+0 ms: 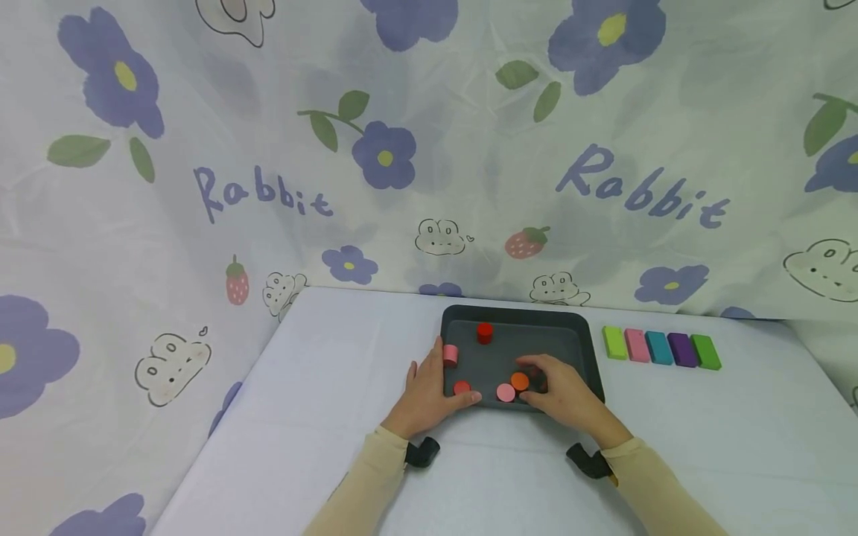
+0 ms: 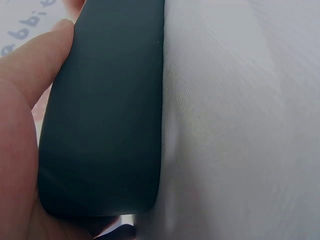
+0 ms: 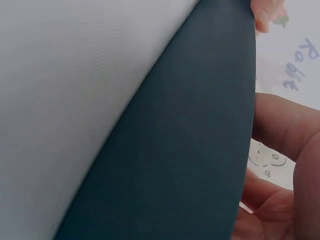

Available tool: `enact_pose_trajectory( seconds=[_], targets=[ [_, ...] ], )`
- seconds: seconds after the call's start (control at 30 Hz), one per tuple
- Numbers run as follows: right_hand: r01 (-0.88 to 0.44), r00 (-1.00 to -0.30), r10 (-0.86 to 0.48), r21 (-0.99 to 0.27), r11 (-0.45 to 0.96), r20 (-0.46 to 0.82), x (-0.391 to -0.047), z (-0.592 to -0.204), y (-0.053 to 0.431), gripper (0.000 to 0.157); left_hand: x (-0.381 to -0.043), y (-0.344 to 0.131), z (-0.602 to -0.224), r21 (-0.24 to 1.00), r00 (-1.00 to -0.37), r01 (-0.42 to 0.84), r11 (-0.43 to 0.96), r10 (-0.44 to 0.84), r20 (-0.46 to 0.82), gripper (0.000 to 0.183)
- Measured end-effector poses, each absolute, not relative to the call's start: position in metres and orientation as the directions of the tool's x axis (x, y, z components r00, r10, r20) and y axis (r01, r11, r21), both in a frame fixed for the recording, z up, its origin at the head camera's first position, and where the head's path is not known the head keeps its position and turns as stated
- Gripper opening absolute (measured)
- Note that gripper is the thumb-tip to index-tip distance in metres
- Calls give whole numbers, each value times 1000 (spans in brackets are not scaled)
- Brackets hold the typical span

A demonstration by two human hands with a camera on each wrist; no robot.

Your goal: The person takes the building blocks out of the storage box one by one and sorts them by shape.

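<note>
A dark grey tray (image 1: 590, 350) lies on the white table with several short cylinders in it. My left hand (image 1: 427, 398) rests along its left side, fingers straight, thumb over the front left corner near a red cylinder (image 1: 462, 388). A pink cylinder (image 1: 451, 354) sits beside those fingers, and another red cylinder (image 1: 485, 333) stands farther back. At the front right, my right hand (image 1: 564, 391) arches over the tray, thumb and forefinger apart around an orange cylinder (image 1: 519, 381). A light pink cylinder (image 1: 506, 392) touches the orange one. Both wrist views mostly show the tray's outer wall (image 2: 107, 110).
Right of the tray, several flat blocks stand in a row: lime (image 1: 614, 343), pink (image 1: 637, 345), blue (image 1: 660, 348), purple (image 1: 682, 350) and green (image 1: 706, 352). A printed cloth (image 1: 429, 186) hangs behind the table.
</note>
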State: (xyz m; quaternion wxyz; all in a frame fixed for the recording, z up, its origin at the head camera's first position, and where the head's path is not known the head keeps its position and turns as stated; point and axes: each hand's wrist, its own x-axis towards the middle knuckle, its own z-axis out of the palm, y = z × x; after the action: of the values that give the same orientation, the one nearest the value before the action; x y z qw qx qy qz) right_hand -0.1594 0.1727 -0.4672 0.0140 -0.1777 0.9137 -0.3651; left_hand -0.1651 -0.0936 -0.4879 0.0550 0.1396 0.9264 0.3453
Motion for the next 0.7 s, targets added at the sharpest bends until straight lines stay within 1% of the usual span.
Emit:
enact_pose_trajectory(
  seconds=[0.17, 0.43, 0.7],
  targets=[
    [-270, -943, -329, -693, 668, 50, -162, -467, 170, 46, -166, -93, -489, 652, -956, 215, 727, 293, -11, 120],
    [-234, -948, -319, -706, 669, 12, -165, -471, 165, 40, -165, -94, -488, 656, -957, 212, 725, 290, -11, 120],
    [-168, -964, -266, -708, 685, -28, -165, -472, 164, 39, -165, -93, -488, 656, -955, 220, 722, 296, -6, 120]
  ],
)
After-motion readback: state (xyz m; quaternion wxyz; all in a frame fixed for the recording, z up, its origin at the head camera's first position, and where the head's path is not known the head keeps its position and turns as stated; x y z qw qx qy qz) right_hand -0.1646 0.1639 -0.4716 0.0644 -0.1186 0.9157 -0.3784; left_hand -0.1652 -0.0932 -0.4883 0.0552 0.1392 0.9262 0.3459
